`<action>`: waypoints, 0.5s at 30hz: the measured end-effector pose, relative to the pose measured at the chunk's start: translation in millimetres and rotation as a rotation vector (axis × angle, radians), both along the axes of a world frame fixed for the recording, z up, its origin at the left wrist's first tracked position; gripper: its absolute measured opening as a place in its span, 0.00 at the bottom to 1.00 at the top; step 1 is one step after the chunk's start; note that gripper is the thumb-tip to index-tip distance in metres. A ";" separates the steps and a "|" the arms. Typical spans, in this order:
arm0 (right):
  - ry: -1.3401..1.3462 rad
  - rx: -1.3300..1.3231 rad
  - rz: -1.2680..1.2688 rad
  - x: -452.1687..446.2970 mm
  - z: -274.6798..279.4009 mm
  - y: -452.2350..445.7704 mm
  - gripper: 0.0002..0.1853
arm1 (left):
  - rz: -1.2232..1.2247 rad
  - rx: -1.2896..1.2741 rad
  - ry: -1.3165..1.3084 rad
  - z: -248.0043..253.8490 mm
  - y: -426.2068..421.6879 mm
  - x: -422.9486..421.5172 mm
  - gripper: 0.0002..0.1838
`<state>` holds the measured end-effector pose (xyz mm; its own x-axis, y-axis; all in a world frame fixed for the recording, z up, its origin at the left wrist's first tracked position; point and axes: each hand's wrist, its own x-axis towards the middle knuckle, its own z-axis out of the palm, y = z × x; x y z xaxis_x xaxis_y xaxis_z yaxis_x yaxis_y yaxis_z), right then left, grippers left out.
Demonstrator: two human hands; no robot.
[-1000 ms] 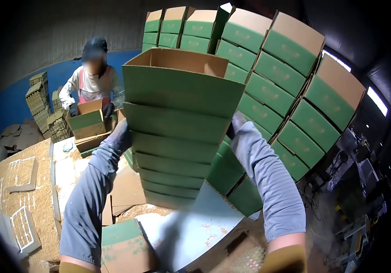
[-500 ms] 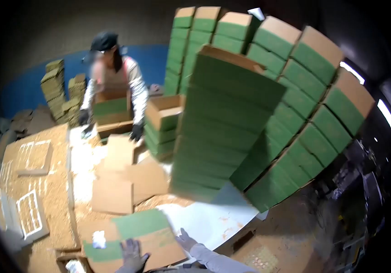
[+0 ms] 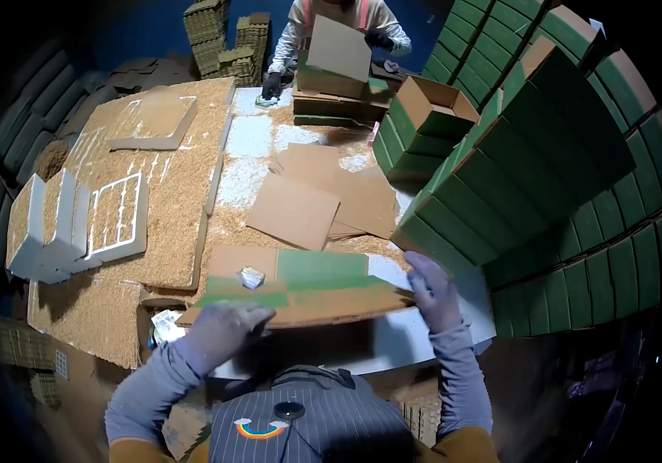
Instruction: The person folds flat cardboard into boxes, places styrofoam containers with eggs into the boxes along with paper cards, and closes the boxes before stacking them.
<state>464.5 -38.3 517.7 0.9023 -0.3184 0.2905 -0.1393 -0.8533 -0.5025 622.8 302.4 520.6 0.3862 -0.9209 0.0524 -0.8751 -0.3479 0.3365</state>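
Observation:
A flattened green and brown cardboard box (image 3: 323,297) lies in front of me on the table, its near edge raised off the surface. My left hand (image 3: 227,332), in a grey glove, is closed on its near left edge. At its right end my right hand (image 3: 432,292), gloved too, grips the corner with the thumb side up. A small crumpled white packet (image 3: 251,278) rests on the cardboard's left part. Just beyond lie several loose brown cardboard sheets (image 3: 296,210).
Tall stacks of green boxes (image 3: 531,154) rise on the right. Open boxes (image 3: 435,108) stand before a co-worker (image 3: 346,27) across the table. Left, a bed of shavings (image 3: 169,208) carries white-edged frames (image 3: 119,212). A small open box (image 3: 163,316) sits beside my left hand.
My view has swung downward and left. Both hands, earlier spread on or near the cardboard, now grip its left and right ends, and its near edge has come up. The co-worker's cardboard panel stands higher.

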 end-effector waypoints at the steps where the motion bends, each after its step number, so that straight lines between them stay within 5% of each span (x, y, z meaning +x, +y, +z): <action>1: -0.095 -0.159 0.182 6.6 11.3 24.5 0.21 | 0.032 0.170 0.021 16.2 -6.3 10.2 0.16; 2: -0.045 -0.247 0.227 10.3 -2.7 46.2 0.24 | 0.065 0.338 0.044 29.2 -14.2 22.1 0.19; 4: -0.044 -0.477 0.219 24.0 -20.3 58.6 0.26 | 0.121 0.174 0.646 27.1 -15.5 64.1 0.25; 7: -0.157 -0.483 0.249 19.0 -43.7 50.9 0.23 | 0.130 0.273 1.056 27.6 -8.5 98.1 0.27; 10: -0.565 -0.497 0.327 21.5 -65.7 46.0 0.14 | 0.181 0.160 0.863 35.7 -1.9 97.9 0.28; 12: -0.525 -0.354 0.295 41.4 -51.5 43.5 0.06 | 0.356 -0.092 0.597 30.3 -5.6 91.0 0.33; 14: -0.449 -0.207 0.546 56.4 -14.2 38.9 0.04 | 0.501 -0.077 0.182 63.8 -17.9 56.0 0.36; 15: -0.453 -0.175 0.738 61.3 16.1 45.5 0.05 | 0.368 -0.123 0.121 61.3 -9.8 49.9 0.39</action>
<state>525.8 7.2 533.9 0.6462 0.3827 0.6603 0.6586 -0.7168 -0.2291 672.7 292.7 581.9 0.6990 -0.7097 0.0878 -0.6513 -0.5812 0.4878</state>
